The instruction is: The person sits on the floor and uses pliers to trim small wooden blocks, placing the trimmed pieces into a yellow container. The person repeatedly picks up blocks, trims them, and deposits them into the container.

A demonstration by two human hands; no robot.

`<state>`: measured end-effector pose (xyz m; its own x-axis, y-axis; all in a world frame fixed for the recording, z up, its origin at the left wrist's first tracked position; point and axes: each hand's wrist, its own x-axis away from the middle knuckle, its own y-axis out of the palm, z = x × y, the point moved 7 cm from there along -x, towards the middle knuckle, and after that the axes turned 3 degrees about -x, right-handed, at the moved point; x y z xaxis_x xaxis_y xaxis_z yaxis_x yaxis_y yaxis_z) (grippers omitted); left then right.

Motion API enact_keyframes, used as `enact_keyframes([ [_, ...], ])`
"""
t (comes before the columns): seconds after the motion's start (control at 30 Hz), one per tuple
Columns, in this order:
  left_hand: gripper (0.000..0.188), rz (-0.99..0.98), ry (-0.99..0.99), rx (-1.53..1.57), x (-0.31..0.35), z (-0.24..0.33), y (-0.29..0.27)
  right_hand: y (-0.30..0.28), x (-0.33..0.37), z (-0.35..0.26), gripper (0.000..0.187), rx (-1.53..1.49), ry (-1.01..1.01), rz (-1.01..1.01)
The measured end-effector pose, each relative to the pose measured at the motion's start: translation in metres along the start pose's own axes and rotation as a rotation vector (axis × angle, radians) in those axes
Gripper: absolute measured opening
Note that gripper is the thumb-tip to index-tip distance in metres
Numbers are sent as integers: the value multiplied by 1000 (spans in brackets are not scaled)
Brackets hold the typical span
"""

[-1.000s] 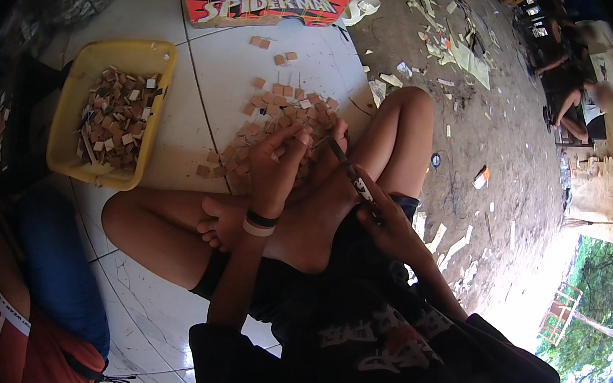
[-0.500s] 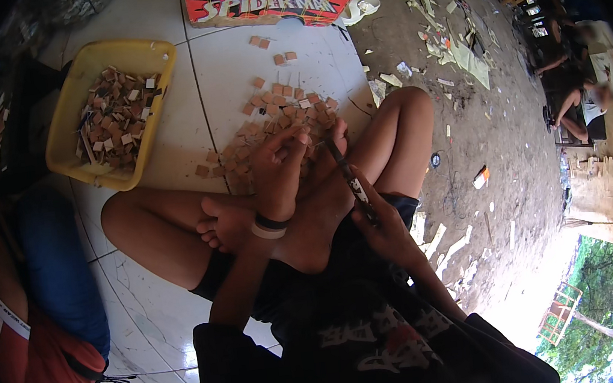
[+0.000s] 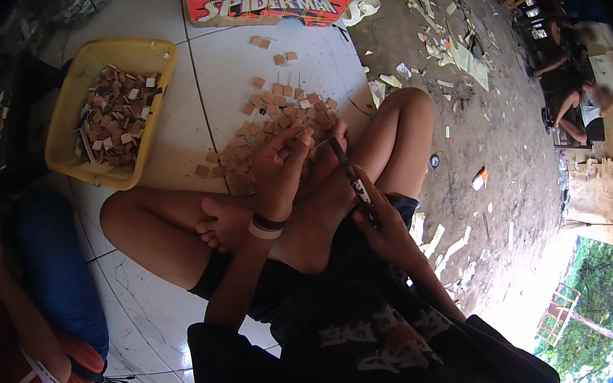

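Note:
I sit cross-legged on white floor tiles. My left hand [image 3: 283, 170], with a black and white wristband, pinches a small brown square piece [image 3: 306, 137] above my crossed feet. My right hand [image 3: 380, 225] grips a dark-handled knife [image 3: 350, 175] whose thin blade points toward the piece held in the left fingers. Just beyond my hands lies a heap of small brown squares [image 3: 275, 115] on the tiles.
A yellow plastic tub [image 3: 68, 120] filled with several similar squares stands at the left. A colourful cardboard box [image 3: 262, 0] lies at the top. Another person in blue and red [image 3: 39, 298] sits at my left. Scraps litter the dirt floor [image 3: 477, 96] to the right.
My left hand shifted slightly right toward the knife blade with the small piece. The right hand stays in place on the knife.

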<state>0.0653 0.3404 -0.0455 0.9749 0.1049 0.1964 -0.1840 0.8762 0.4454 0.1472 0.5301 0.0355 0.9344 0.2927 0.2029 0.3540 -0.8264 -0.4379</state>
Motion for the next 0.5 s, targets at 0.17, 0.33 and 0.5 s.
enact_keyframes([
  [0.17, 22, -14, 2, -9, 0, -1, 0, 2, 2, -1, 74, 20, -32, 1],
  [0.33, 22, 4, -10, -16, 1, -1, 0, 3, 0, -8, 74, 61, -82, 10],
  [0.5, 21, 7, -15, -22, 1, 0, 0, 2, 0, -10, 74, 80, -74, 5],
])
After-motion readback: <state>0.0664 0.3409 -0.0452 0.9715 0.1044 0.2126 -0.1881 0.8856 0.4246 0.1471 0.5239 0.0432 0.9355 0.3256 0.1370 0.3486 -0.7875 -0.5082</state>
